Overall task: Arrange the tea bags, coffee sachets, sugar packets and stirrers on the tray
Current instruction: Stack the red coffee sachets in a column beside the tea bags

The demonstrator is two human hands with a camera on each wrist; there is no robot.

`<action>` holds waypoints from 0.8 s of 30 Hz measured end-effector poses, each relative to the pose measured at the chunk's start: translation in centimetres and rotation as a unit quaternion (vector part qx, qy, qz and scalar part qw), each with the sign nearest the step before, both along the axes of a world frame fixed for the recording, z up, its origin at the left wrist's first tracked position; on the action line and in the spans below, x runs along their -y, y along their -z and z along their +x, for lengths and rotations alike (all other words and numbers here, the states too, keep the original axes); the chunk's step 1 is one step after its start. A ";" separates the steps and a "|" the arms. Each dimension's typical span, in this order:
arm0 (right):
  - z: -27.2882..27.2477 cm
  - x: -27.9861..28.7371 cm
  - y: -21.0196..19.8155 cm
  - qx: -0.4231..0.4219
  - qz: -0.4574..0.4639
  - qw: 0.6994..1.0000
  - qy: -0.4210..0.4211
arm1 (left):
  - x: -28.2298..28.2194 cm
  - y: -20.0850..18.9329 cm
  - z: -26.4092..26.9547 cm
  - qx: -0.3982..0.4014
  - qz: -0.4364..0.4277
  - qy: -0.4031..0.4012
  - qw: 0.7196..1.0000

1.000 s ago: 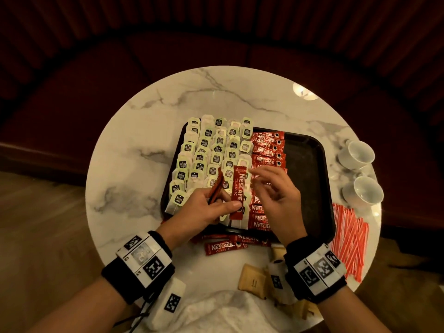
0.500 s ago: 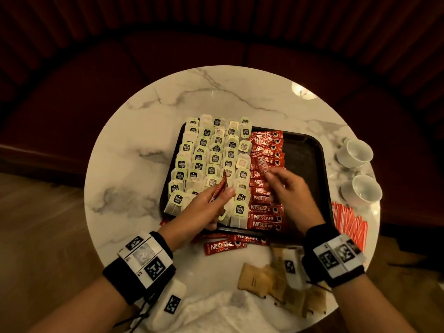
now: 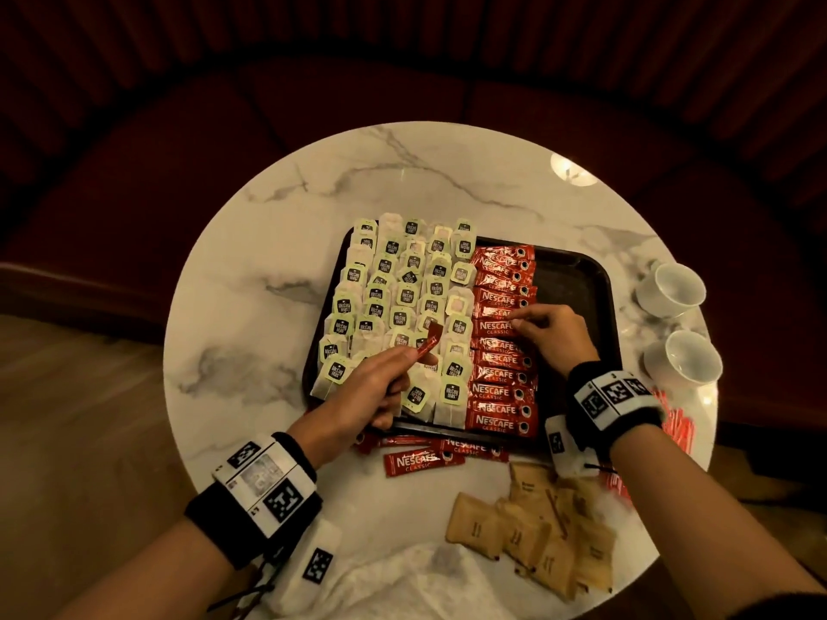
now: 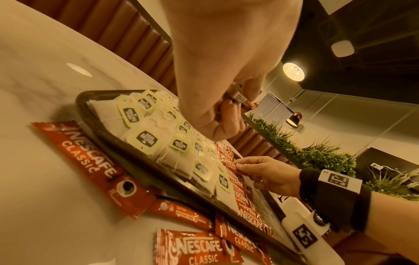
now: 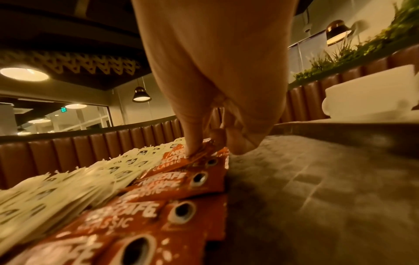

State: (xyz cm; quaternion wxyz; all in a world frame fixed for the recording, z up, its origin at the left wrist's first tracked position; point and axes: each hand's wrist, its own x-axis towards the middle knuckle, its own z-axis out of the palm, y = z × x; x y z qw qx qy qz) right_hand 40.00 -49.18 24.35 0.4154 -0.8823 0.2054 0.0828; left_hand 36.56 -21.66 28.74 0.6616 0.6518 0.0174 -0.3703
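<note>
Dim warm light, blurred edges

Layout of the round marble desk (image 3: 268, 243) and the dark rectangular tray (image 3: 577, 279) at its middle.

On the tray, rows of white paper tea bags with square tags (image 3: 394, 279) fill the left part; just right of them runs a front-to-back column of red Nescafé coffee sachets (image 3: 501, 378), and the tray's right part lies bare. Loose red coffee sachets (image 3: 420, 463) lie on the desk just in front of the tray. Brown paper sugar packets (image 3: 528, 534) sit heaped at the front right of the desk. Two white ceramic cups (image 3: 671, 288) stand right of the tray, with red-and-white striped stirrers (image 3: 675, 427) in front of them.
</note>
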 end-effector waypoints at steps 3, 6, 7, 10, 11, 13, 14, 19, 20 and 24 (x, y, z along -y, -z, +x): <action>0.2 -0.5 0.2 0.025 -0.039 0.999 0.017 | -0.1 0.0 0.0 -0.002 0.003 -0.013 1.000; 0.2 -0.7 0.7 0.029 -0.061 0.997 0.035 | -0.2 0.2 0.1 -0.003 0.004 -0.017 1.000; 0.2 -0.6 1.1 0.026 -0.063 0.997 0.042 | -0.2 0.2 0.1 -0.003 0.003 -0.020 1.000; 0.1 -0.5 1.2 0.031 -0.065 0.996 0.057 | 0.0 0.2 0.1 0.001 -0.003 -0.024 1.000; 0.0 -0.5 0.9 0.041 -0.062 0.995 0.063 | 0.0 0.1 0.1 0.004 -0.005 -0.026 1.000; -0.6 -0.8 -0.2 0.070 -0.023 0.994 0.081 | 0.1 0.1 0.2 0.013 0.003 -0.031 0.999; -1.0 -1.3 -1.1 0.084 0.025 0.992 0.087 | 0.2 0.2 0.2 0.021 0.009 -0.031 0.999; -4.7 -5.6 -4.9 0.031 0.223 0.974 -0.030 | 0.5 0.4 -0.1 0.113 0.038 0.008 0.993; -5.4 -6.2 -5.2 0.013 0.244 0.968 -0.057 | 0.6 0.3 -0.3 0.130 0.045 0.010 0.990; -7.3 -6.8 -4.4 0.000 0.335 0.940 -0.059 | 0.7 0.3 -0.4 0.157 0.039 -0.020 0.987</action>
